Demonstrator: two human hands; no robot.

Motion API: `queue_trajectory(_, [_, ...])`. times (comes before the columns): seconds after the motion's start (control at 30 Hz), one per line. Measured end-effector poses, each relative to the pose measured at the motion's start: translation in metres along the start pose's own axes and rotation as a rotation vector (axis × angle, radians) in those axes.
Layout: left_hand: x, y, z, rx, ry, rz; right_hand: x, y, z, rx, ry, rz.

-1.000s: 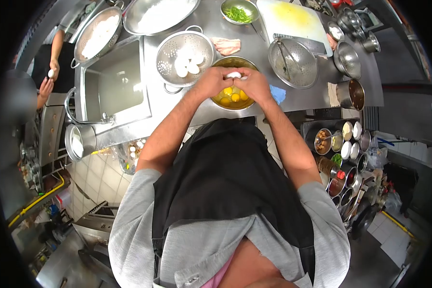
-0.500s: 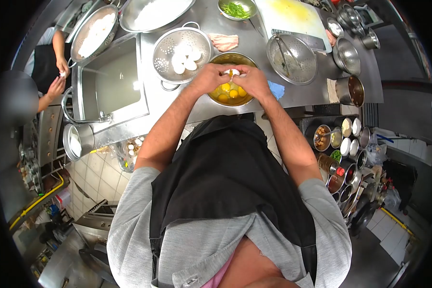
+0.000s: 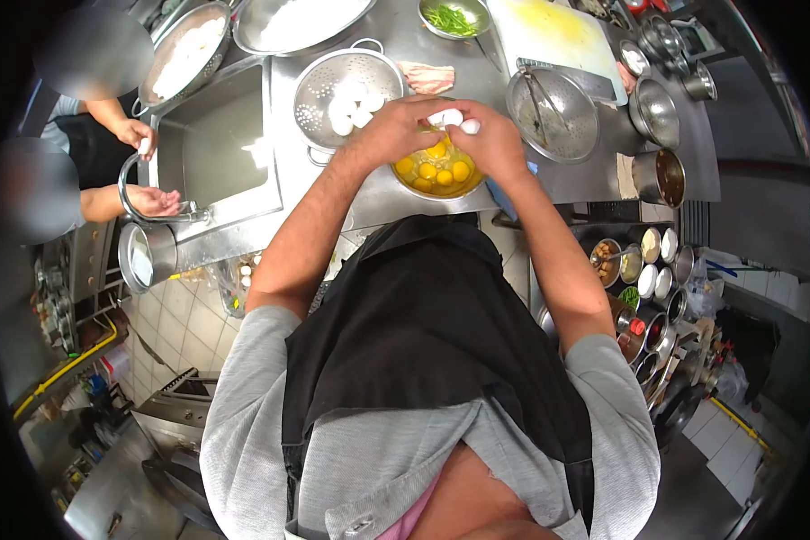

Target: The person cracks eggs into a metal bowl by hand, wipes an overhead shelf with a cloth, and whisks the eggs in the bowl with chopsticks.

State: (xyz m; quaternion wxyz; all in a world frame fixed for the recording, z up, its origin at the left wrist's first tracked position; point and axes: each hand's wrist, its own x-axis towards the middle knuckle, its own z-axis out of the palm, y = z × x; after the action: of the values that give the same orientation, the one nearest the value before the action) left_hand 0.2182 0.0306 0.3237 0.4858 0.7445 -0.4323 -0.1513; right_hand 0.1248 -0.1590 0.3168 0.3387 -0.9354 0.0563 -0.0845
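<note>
My left hand (image 3: 407, 126) and my right hand (image 3: 490, 144) meet over a metal bowl (image 3: 407, 186). White eggshell pieces (image 3: 445, 117) show between my fingers, and both hands are closed on them. Another white piece (image 3: 470, 127) lies against my right fingers. Below, the bowl holds several raw egg yolks (image 3: 445, 177) in clear egg white. Left of the bowl, a metal colander (image 3: 313, 85) contains several whole white eggs (image 3: 360, 117). My fingers partly hide the shell and the bowl's far side.
A sink (image 3: 272, 135) lies to the left, with a co-worker's hands (image 3: 157, 200) at its tap. Behind the bowl is a pinkish cloth (image 3: 427, 77). A strainer (image 3: 571, 135) with tongs, a knife (image 3: 571, 79) and a cutting board (image 3: 549, 31) are to the right.
The shell has moved up and right from over the yolks, and more yolks show in the bowl. The co-worker's hands have moved apart toward the tap.
</note>
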Motion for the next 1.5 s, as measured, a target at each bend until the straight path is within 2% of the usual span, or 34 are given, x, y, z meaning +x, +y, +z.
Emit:
queue_trajectory(0.1, [-0.014,0.018,-0.009,0.172,0.183,0.069,0.006,-0.018,0.009,0.592,-0.132,0.188])
queue_trajectory(0.2, [-0.062,0.043,-0.045,0.182,0.330,-0.103,0.005,-0.036,0.016,0.751,-0.122,0.198])
queue_trajectory(0.23, [-0.088,0.036,-0.060,0.231,0.445,-0.029,0.004,-0.043,0.012,0.743,-0.137,0.235])
queue_trajectory(0.33, [-0.189,0.040,-0.109,0.405,0.639,-0.319,-0.001,-0.035,0.004,0.751,-0.158,0.390])
queue_trajectory(0.4, [-0.262,0.039,-0.133,0.439,0.712,-0.674,-0.006,-0.005,0.005,0.990,-0.203,0.368])
queue_trajectory(0.47, [-0.344,0.008,-0.146,0.334,0.801,-0.909,-0.013,0.017,0.006,1.035,-0.198,0.345])
queue_trajectory(0.53, [-0.409,-0.020,-0.153,0.449,0.776,-0.971,-0.015,0.026,0.014,1.048,-0.190,0.355])
queue_trajectory(0.6, [-0.472,-0.057,-0.150,0.910,0.684,-0.942,-0.020,0.034,0.015,1.024,-0.164,0.401])
queue_trajectory(0.63, [-0.478,-0.072,-0.148,1.133,0.625,-0.899,-0.024,0.035,0.013,1.026,-0.162,0.419])
queue_trajectory(0.73, [-0.393,-0.045,-0.155,0.696,0.976,-1.039,-0.031,0.022,0.015,1.016,-0.135,0.465])
queue_trajectory(0.77, [-0.346,-0.029,-0.150,0.533,1.021,-0.938,-0.033,0.018,0.014,0.998,-0.136,0.472])
queue_trajectory(0.87, [-0.226,-0.026,-0.124,0.419,0.738,-0.642,-0.039,0.013,0.018,0.950,-0.085,0.445])
queue_trajectory(0.9, [-0.187,-0.025,-0.114,0.375,0.667,-0.615,-0.040,0.012,0.018,0.926,-0.070,0.443])
queue_trajectory(0.93, [-0.155,-0.034,-0.105,0.544,0.542,-0.574,-0.043,0.011,0.018,0.902,-0.053,0.444])
queue_trajectory(1.0, [-0.103,-0.067,-0.090,0.671,0.262,-0.581,-0.048,0.006,0.015,0.903,-0.033,0.438])
queue_trajectory(1.03, [-0.077,-0.076,-0.083,0.806,0.034,-0.693,-0.051,0.005,0.013,0.908,-0.023,0.440])
queue_trajectory(1.13, [-0.037,-0.132,-0.059,0.979,-0.203,-0.744,-0.059,0.008,0.007,0.931,0.022,0.426])
queue_trajectory(1.17, [-0.032,-0.121,-0.054,0.922,-0.166,-0.780,-0.061,0.005,0.003,0.931,0.040,0.428])
queue_trajectory(1.3, [-0.025,-0.138,-0.045,0.907,-0.119,-0.771,-0.071,0.006,-0.006,0.931,0.090,0.438])
queue_trajectory(1.4, [-0.039,-0.097,-0.052,0.625,0.167,-0.533,-0.074,0.011,-0.007,0.861,0.106,0.380])
queue_trajectory(1.43, [-0.048,-0.096,-0.053,0.518,0.223,-0.375,-0.074,0.012,-0.006,0.826,0.111,0.351])
queue_trajectory(1.5, [-0.052,-0.051,-0.043,0.148,0.198,-0.400,-0.068,0.009,-0.002,0.792,0.094,0.283])
